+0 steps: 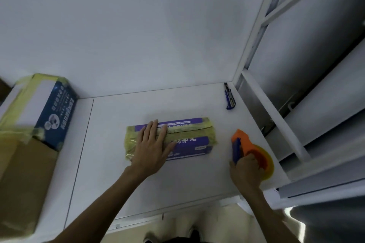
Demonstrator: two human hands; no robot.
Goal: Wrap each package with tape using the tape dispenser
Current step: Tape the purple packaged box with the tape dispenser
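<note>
A long purple package (194, 140) lies flat on the middle of the white table (138, 183), with yellowish tape along its top and round both ends. My left hand (153, 144) rests flat on its left half, fingers straight and spread. To the right, my right hand (245, 171) grips the orange and blue tape dispenser (242, 144), which sits on the table apart from the package. Its roll of yellow tape (265, 162) shows beyond my fingers.
A blue box (57, 112) bound in yellow tape rests on a brown cardboard box (23, 179) at the left. A blue utility knife (229, 96) lies at the table's back right corner. A white wall stands behind, a metal frame (276, 120) on the right.
</note>
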